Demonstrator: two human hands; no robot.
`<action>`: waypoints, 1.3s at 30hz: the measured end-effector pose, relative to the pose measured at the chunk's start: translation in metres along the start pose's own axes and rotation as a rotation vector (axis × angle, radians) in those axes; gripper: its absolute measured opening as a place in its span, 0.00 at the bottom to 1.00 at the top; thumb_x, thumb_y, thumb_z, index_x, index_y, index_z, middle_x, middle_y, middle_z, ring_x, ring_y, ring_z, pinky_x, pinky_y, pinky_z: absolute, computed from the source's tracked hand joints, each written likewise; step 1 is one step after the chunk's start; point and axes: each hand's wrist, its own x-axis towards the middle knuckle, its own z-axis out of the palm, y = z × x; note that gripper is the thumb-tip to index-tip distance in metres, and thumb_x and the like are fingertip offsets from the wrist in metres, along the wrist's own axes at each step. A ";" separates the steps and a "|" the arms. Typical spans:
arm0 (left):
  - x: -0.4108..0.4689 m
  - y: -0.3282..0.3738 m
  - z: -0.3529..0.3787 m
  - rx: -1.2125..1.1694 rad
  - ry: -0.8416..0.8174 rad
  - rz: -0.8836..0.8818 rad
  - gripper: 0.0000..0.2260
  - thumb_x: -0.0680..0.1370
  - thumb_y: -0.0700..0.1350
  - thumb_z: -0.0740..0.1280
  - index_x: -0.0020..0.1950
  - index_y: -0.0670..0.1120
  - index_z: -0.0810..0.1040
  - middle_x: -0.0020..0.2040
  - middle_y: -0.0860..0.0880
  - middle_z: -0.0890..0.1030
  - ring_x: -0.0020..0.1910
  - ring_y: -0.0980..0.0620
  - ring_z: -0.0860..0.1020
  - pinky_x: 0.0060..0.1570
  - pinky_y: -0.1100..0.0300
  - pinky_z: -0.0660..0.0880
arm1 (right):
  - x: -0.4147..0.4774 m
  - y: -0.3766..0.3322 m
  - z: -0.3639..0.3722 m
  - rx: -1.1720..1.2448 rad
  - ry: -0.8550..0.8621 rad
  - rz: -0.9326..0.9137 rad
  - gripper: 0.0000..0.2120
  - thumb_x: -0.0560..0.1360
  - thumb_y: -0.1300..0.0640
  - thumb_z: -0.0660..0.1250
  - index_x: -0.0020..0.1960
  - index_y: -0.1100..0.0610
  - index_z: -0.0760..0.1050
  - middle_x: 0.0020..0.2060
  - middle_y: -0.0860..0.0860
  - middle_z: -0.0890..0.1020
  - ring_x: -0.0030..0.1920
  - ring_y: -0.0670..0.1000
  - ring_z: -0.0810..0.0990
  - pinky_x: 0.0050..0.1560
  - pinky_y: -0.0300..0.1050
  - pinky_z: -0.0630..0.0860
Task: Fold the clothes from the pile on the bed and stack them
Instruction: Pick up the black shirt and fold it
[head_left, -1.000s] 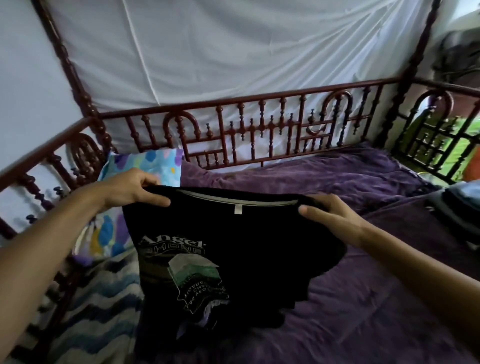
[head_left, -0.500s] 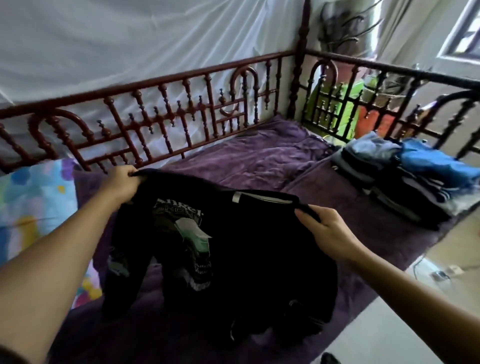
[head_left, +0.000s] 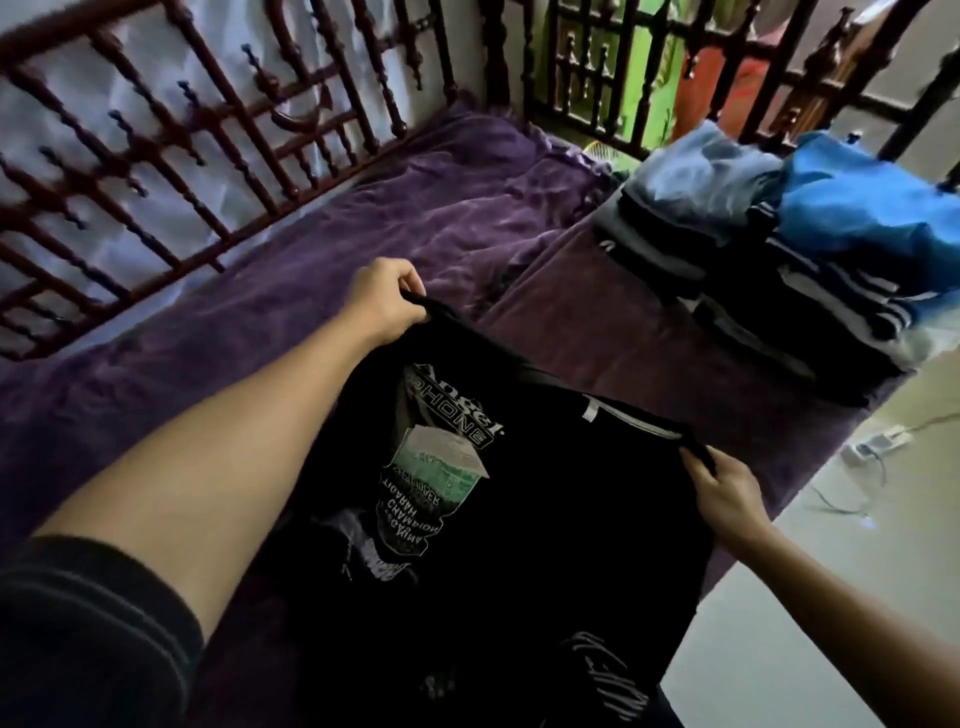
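Note:
A black T-shirt with a white and green print hangs between my hands above the purple bed. My left hand grips one shoulder of the shirt, further in over the bed. My right hand pinches the other shoulder near the bed's right edge. The collar with its white tag runs between the two hands. A stack of folded clothes, dark pieces below and blue ones on top, sits at the far right of the bed.
A dark red wooden railing runs along the back and far end of the bed. A pale floor lies to the right, with a white power strip and cables on it.
My view has swung right and down, and the stack of folded clothes has come closer. Both hands have carried the black T-shirt to the right, still holding its shoulders.

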 end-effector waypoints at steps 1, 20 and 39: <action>0.020 0.011 0.028 -0.005 0.006 -0.025 0.07 0.67 0.38 0.74 0.42 0.46 0.80 0.39 0.47 0.79 0.40 0.50 0.76 0.38 0.62 0.68 | 0.026 0.014 -0.003 -0.018 0.007 0.058 0.15 0.79 0.46 0.60 0.39 0.53 0.76 0.24 0.44 0.75 0.27 0.47 0.71 0.31 0.50 0.67; -0.019 -0.147 0.167 -0.008 -0.137 -0.824 0.08 0.73 0.42 0.72 0.51 0.44 0.81 0.49 0.44 0.83 0.52 0.44 0.80 0.49 0.59 0.71 | 0.217 -0.016 0.100 -0.776 -0.501 -0.182 0.19 0.76 0.53 0.63 0.66 0.54 0.72 0.63 0.57 0.74 0.63 0.59 0.70 0.59 0.55 0.72; -0.015 -0.340 0.209 -0.365 0.509 -1.130 0.10 0.73 0.43 0.73 0.53 0.48 0.78 0.48 0.44 0.83 0.28 0.54 0.81 0.30 0.60 0.78 | 0.361 -0.104 0.294 -0.737 -0.214 -0.363 0.17 0.75 0.56 0.63 0.62 0.58 0.77 0.58 0.62 0.79 0.60 0.64 0.76 0.63 0.55 0.71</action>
